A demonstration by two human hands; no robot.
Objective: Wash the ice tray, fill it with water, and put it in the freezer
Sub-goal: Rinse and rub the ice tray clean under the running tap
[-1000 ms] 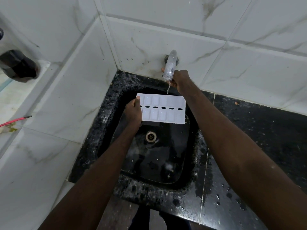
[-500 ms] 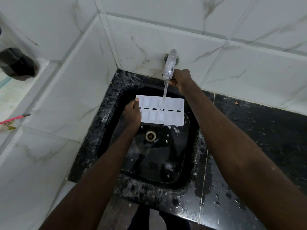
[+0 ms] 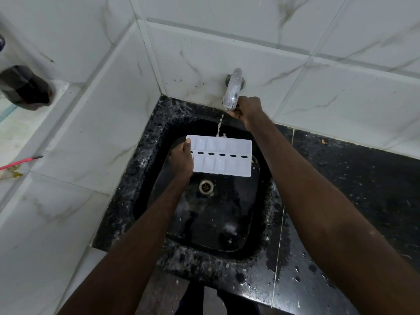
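One thin stream of water (image 3: 218,127) now falls from the shiny metal tap (image 3: 232,92); a second ago it only dripped. Our right hand (image 3: 246,109) grips the tap. Our left hand (image 3: 181,159) holds the white plastic ice tray (image 3: 223,164) over the black sink (image 3: 145,160), so we start washing.

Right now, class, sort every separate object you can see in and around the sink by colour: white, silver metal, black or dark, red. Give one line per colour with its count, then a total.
White: 1, the ice tray
Silver metal: 2, the tap and the drain
Black or dark: 2, the sink and the dark bottle
Red: 1, the red wire
Total: 6
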